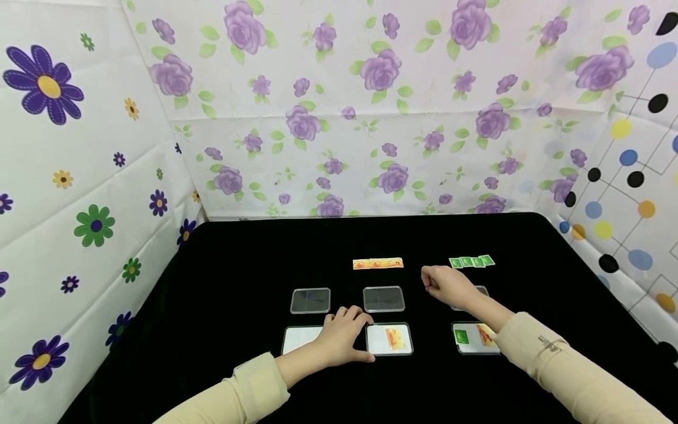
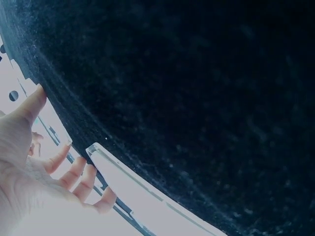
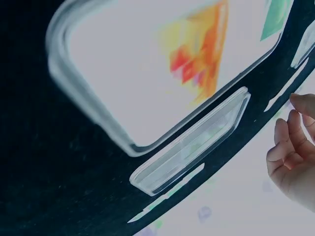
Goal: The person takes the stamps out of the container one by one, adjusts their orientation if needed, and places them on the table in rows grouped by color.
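Left hand (image 1: 343, 337): grip spread wide at the 9 o'clock edge of the centre white tray (image 1: 377, 339) on the table (image 1: 296, 244). Right hand (image 1: 447, 284): grip curled narrow, 2 o'clock from the left hand. Orange strip (image 1: 378, 264): 12 o'clock from the tray.

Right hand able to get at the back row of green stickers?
Likely yes: the right hand is just nearside of the green stickers, with only black cloth showing between.
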Motion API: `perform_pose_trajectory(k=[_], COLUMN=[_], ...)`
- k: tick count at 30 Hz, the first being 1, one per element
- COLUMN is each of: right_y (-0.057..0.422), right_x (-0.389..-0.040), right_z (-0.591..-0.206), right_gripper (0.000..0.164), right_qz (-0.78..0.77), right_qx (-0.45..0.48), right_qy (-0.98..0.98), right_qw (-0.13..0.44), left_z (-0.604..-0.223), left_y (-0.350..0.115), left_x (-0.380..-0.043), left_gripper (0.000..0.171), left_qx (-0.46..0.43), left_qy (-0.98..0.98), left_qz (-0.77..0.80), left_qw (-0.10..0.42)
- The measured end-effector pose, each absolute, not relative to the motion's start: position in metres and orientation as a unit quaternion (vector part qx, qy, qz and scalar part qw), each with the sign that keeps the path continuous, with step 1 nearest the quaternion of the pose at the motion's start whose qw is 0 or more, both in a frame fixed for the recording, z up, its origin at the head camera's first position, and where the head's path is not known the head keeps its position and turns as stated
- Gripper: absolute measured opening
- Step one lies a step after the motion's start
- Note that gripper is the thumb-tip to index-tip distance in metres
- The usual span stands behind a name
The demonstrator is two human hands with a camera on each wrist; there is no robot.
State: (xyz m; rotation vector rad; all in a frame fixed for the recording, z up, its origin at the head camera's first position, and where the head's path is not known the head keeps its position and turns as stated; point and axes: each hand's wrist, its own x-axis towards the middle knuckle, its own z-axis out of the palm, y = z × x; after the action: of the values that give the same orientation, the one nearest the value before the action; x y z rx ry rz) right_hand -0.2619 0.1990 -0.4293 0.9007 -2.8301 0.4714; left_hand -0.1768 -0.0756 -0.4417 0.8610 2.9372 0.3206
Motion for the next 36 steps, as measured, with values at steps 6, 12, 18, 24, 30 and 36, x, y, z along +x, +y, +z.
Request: perform_pose_trajectory(k=[6,12,18,24,30,36], right_y=[0.191,0.185,0.182,0.18,0.176,0.17], right_x=[-0.253,-0.244,-0.239,-0.235,-0.229,-0.222], right_z=[-0.427,-0.425,-0.425,-0.428,-0.429,-0.43], right_gripper=[0.027,0.028,0.028,0.029,0.03,0.03], right_qz=[0.164,0.169,0.175,0.182,0.189,0.195], right_qx=[0.323,0.341,0.339,0.348,0.34,0.344], right_qy=[-0.93,-0.922,-0.922,-0.917,-0.92,-0.918], right_qw=[0.069,0.075,0.06,0.069,0.05,0.041], left_z=[-0.443,-0.442,-0.441,-0.44,-0.44,-0.442], left_y=[-0.075,-0.076,-0.076,-0.076,-0.076,-0.076], left_x=[-0.177,-0.178,-0.177,-0.178,-0.178,-0.177], left_gripper=[0.067,0.067,0.067,0.067,0.066,0.067], left_qx=[0.281,0.281,0.283,0.281,0.279,0.276], left_qy=[0.954,0.954,0.953,0.953,0.954,0.955], left_qz=[0.103,0.103,0.104,0.105,0.104,0.104], left_qw=[0.033,0.034,0.033,0.035,0.036,0.039])
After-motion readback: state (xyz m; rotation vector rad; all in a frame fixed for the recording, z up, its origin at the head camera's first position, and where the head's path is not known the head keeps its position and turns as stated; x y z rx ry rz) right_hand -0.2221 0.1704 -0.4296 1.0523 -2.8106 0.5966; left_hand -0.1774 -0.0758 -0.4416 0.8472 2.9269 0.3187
